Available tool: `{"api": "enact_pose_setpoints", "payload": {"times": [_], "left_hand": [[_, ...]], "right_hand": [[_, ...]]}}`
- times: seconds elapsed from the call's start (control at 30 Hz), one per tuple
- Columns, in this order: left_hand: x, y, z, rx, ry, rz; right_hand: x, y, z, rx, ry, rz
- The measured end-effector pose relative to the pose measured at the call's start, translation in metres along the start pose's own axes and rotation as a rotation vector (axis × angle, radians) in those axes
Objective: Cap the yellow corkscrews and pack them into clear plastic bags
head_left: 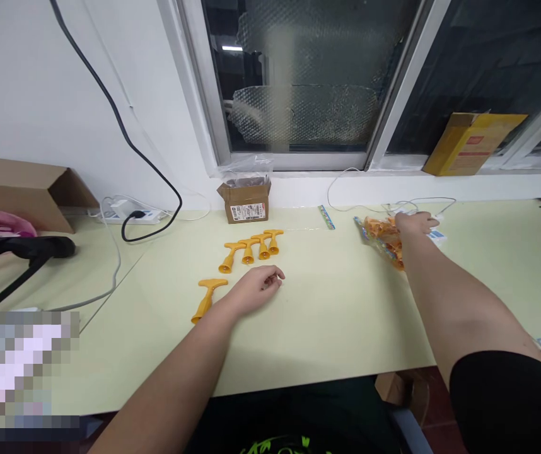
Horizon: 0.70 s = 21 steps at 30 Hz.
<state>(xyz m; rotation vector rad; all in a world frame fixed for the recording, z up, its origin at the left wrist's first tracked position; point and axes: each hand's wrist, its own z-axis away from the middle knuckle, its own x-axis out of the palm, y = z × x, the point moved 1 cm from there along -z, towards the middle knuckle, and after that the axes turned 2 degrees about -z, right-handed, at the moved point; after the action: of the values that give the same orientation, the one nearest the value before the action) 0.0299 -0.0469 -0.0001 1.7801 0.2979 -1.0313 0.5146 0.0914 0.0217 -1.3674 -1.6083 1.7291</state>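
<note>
My left hand (260, 287) rests on the table with loosely curled fingers and a gap at the thumb; nothing shows in it. Just beyond it stand several yellow T-handled plastic pieces with flared, hollow ends, such as this yellow piece (248, 251). Another yellow T-handled piece (207, 299) lies apart, left of my left forearm. At the right, my right hand (415, 222) is closed at the edge of a clear plastic bag (384, 238) with orange pieces inside and a colourful printed strip. Its fingertips are partly hidden.
A small opened cardboard box (246, 202) stands by the wall, with a printed strip (326, 217) to its right. Cables run to a power strip (140, 217) at the left. A larger carton (19, 186) sits at far left; a yellow box (471, 145) leans on the window.
</note>
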Motion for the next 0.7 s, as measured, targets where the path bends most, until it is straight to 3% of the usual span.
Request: {"api": "enact_pose_setpoints", "payload": {"times": [0.1,0.17,0.23,0.37,0.47,0.57,0.7], "left_hand": [[0.001,-0.001,0.0,-0.003,-0.003,-0.004],[0.001,-0.001,-0.001,0.003,-0.004,-0.004],[0.001,0.0,-0.001,0.011,0.003,-0.006],[-0.001,0.002,-0.001,0.062,0.064,-0.02],[-0.003,-0.001,-0.002,0.082,0.131,-0.042],[-0.003,-0.006,-0.002,0.066,0.166,-0.063],[-0.002,-0.009,-0.003,0.059,0.155,-0.062]], "right_hand": [[0.005,-0.002,0.014,-0.155,0.164,0.18],[0.017,-0.007,0.03,-0.406,0.103,0.255],[0.036,-0.01,0.052,-0.602,-0.084,0.299],[0.08,-0.012,0.108,-0.844,-0.579,0.39],[0.107,-0.008,0.151,-0.903,-0.781,0.49],[0.12,-0.004,0.181,-0.821,-0.772,0.573],[0.119,-0.006,0.198,-0.791,-0.572,0.618]]}}
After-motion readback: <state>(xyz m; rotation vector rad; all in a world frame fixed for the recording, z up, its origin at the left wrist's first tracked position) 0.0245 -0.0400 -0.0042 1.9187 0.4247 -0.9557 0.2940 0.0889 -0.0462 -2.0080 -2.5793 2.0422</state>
